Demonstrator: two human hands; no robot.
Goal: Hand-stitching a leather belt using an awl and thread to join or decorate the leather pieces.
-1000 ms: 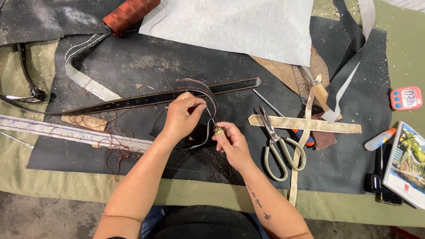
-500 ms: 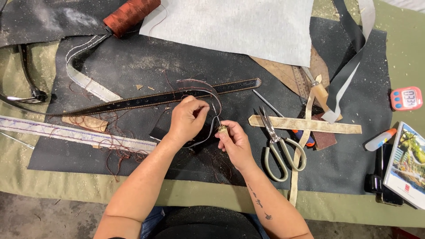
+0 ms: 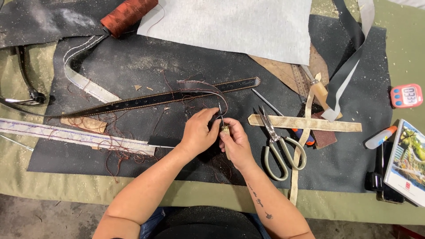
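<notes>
My left hand pinches a small dark leather piece, a looped strap, against the dark work mat. My right hand grips a stitching awl by its pale handle, metal tip pointing up at the piece between my left fingers. Reddish-brown thread loops from the piece over a long black stitched belt that lies just beyond my hands. Most of the small piece is hidden by my fingers.
Scissors lie right of my right hand, beside tan leather strips and a thin metal tool. A spool of red-brown thread and a grey sheet sit at the back. A timer, book and glue bottle stand far right.
My hands have come closer together. The left hand drew in from the thread loop to pinch the piece, and the awl in my right hand now stands upright at it.
</notes>
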